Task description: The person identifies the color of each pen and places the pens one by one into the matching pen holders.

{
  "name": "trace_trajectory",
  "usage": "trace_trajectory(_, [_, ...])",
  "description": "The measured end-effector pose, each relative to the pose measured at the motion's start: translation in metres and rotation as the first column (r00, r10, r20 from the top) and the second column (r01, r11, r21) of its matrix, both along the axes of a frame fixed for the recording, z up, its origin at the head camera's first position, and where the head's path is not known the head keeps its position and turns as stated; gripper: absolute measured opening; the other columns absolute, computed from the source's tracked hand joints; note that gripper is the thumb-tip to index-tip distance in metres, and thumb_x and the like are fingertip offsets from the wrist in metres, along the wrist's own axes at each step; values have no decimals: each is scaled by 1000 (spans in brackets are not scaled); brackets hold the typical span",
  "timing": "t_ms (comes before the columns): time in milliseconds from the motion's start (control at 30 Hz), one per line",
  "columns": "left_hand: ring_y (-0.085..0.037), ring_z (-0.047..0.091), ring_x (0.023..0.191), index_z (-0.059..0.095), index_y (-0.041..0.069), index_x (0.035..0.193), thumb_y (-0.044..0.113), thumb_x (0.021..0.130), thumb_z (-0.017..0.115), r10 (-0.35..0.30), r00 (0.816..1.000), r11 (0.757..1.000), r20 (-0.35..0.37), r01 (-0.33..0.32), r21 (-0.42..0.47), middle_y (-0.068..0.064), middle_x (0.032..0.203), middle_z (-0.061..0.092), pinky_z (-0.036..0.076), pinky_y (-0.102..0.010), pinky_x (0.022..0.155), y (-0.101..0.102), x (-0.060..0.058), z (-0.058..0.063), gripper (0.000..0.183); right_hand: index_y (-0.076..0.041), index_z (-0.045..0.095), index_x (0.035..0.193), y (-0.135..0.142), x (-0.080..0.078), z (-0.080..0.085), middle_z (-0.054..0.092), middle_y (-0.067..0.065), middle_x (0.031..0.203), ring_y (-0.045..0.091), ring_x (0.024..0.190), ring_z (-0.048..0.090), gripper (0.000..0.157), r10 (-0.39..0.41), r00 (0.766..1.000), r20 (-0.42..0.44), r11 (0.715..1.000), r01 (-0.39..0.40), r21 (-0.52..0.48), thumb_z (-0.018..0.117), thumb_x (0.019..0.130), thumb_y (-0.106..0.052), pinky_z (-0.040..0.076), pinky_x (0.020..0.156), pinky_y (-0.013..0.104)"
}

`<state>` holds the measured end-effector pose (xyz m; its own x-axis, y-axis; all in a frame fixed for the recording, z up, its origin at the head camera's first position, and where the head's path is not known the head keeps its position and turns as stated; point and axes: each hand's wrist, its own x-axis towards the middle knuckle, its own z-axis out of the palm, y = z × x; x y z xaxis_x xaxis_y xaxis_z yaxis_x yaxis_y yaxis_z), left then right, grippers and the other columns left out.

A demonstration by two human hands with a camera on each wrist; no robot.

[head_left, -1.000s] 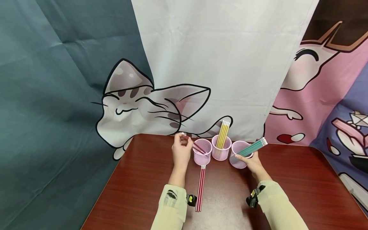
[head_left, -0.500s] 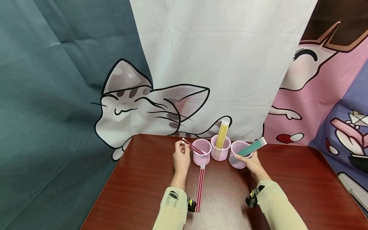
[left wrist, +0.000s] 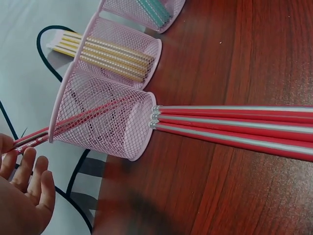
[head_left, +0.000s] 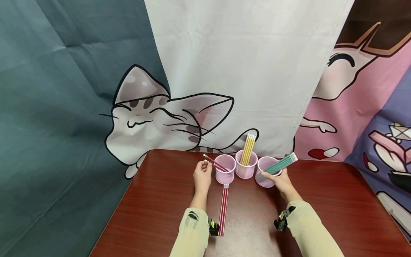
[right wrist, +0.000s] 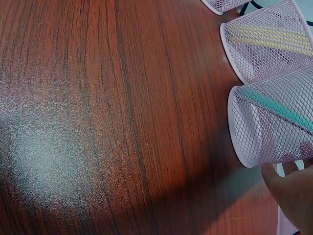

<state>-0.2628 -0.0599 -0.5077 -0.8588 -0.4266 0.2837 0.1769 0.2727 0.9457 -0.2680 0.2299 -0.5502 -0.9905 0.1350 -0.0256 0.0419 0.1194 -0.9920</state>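
Note:
My left hand is at the left side of the left pink mesh pencil cup. It pinches the upper ends of red pencils that lean over the cup's rim, points inside. My right hand grips the right pink mesh cup, thumb at the front of its rim and fingers round its right side. Green pencils lean right in that cup. Between them stands the middle cup with yellow pencils in it.
Several red striped pencils lie side by side on the brown table, eraser ends at the left cup's base. A printed cloth hangs behind the table's back edge.
My left hand has lowered slightly. The red pencils at its fingers now lean lower across the left cup's rim, both more visible. My right hand stays on its cup.

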Motion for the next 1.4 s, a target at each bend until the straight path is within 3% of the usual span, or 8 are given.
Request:
trace_trajectory(267, [-25,65,78,64,0,86,13,86,64,-18,999,1000,35,18,6,-13,82,67,53,-35,72,-2,-2,-6,13,-8,3,143,-2,3,13,20,21,144,29,131,20,96,-2,997,79,1000,4,-31,74,78,-14,15,109,42])
trace_trajectory(533, [-13,57,67,70,9,83,24,87,61,-27,997,999,-75,29,33,-2,76,67,46,-29,60,-5,0,-11,18,-9,10,140,1,0,1,27,20,139,28,125,28,97,-3,1000,11,1000,3,-1,77,74,-28,21,106,40])
trace_trajectory(800, [-11,58,58,65,4,82,10,84,60,-34,987,999,155,35,-9,-8,71,65,46,-27,55,-5,4,-13,8,-6,10,140,-2,2,7,26,22,139,30,126,26,95,-12,1000,9,1000,12,-18,77,74,-22,19,107,43])
trace_trajectory(933, [-8,53,50,61,4,81,9,81,59,-134,944,987,301,156,-48,-2,62,59,42,-25,50,-8,8,-20,6,-6,6,141,-4,3,16,23,21,142,29,128,23,92,-14,999,51,999,16,-42,73,78,-11,17,108,41])
trace_trajectory(1067, [-8,49,49,60,3,77,9,77,61,-290,836,921,465,376,-102,2,57,52,40,-22,47,-9,14,-29,7,-8,8,141,0,-1,3,25,19,140,28,126,26,94,-11,1000,24,1000,11,-19,76,76,-21,20,107,38])
trace_trajectory(1167, [-9,47,50,59,5,71,13,77,66,-330,757,849,563,499,-173,3,55,50,38,-21,47,-6,19,-37,13,-7,11,139,0,-1,-1,28,20,137,28,124,29,95,-16,1000,1,1000,16,0,77,74,-27,22,105,37])
trace_trajectory(1267, [-10,46,54,58,8,66,17,76,70,-299,736,787,608,550,-280,3,57,51,40,-24,51,-3,22,-41,19,-6,11,139,-4,4,10,28,20,137,28,124,28,92,-24,1000,19,999,25,-22,76,76,-19,22,105,37])
trace_trajectory(1400, [-14,49,60,59,9,63,21,73,73,-250,742,739,622,562,-372,0,62,54,44,-28,59,0,25,-41,21,-5,11,139,-5,5,12,27,22,138,30,125,27,92,-21,1000,11,999,21,-47,76,75,-15,19,107,40])
